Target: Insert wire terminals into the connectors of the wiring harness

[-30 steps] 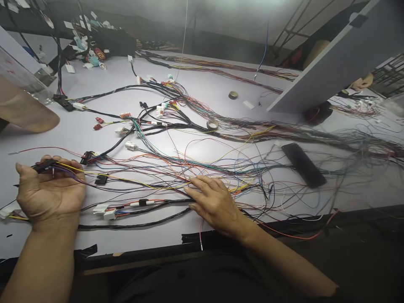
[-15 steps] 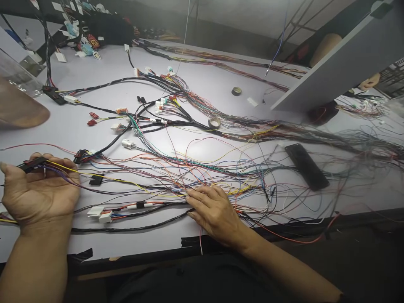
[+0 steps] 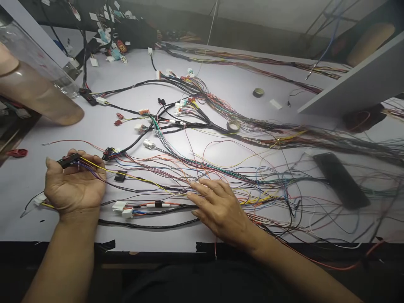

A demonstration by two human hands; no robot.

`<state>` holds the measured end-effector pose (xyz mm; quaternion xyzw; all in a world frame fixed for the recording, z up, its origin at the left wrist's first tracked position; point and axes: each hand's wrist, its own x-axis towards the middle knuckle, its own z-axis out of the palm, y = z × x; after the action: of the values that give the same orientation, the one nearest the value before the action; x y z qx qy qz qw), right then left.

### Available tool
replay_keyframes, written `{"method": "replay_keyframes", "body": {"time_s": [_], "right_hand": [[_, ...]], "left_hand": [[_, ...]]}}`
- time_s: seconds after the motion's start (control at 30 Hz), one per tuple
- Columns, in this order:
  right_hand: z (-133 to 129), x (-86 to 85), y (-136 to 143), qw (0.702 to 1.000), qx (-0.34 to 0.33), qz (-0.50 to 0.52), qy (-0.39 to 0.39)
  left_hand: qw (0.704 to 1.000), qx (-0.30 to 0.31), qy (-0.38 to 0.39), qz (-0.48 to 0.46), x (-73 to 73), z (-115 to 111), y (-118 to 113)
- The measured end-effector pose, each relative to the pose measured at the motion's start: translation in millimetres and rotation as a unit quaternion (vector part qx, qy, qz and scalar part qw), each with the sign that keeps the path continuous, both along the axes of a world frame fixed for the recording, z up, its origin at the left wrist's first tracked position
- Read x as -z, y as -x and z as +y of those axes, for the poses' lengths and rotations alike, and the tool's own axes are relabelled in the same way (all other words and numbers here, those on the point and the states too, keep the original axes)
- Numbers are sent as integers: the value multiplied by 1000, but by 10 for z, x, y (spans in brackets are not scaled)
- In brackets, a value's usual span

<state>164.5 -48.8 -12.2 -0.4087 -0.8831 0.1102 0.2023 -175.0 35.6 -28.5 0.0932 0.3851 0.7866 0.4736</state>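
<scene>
Palm up, my left hand (image 3: 75,185) grips a black connector (image 3: 68,161) between thumb and fingers. Yellow and purple wires (image 3: 91,169) run from its right end toward the bundle. My right hand (image 3: 217,206) lies palm down over the loose wires (image 3: 176,185), fingers stretched and slightly apart; its fingertips touch the bundle. Between the hands, white connectors (image 3: 121,207) lie beside a black-taped branch (image 3: 151,226). Another black connector (image 3: 109,153) sits just right of my left fingertips.
A dark phone (image 3: 341,181) lies on the wires at right. Tape rolls (image 3: 234,126) rest on the table behind. A grey panel (image 3: 356,71) stands at right, a brown rounded object (image 3: 53,101) at left. Further taped harness branches (image 3: 132,86) spread across the back.
The view has swung left, so everything appears farther right. The fingers of my right hand have spread a little on the wires. My left hand still has the black connector.
</scene>
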Motion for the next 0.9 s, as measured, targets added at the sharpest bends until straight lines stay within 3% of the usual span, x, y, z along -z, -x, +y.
{"method": "replay_keyframes", "body": {"time_s": [0.27, 0.6, 0.73, 0.9], "right_hand": [[-4, 142, 60, 999, -24, 13, 18], [46, 104, 55, 997, -16, 78, 20], [125, 95, 36, 999, -2, 43, 7], [183, 207, 51, 1000, 14, -27, 3]], "left_hand": [[999, 7, -16, -40, -8, -34, 34], [998, 25, 20, -51, -95, -108, -11], [998, 24, 32, -52, -94, -113, -16], [998, 9, 47, -29, -67, -110, -27]]}}
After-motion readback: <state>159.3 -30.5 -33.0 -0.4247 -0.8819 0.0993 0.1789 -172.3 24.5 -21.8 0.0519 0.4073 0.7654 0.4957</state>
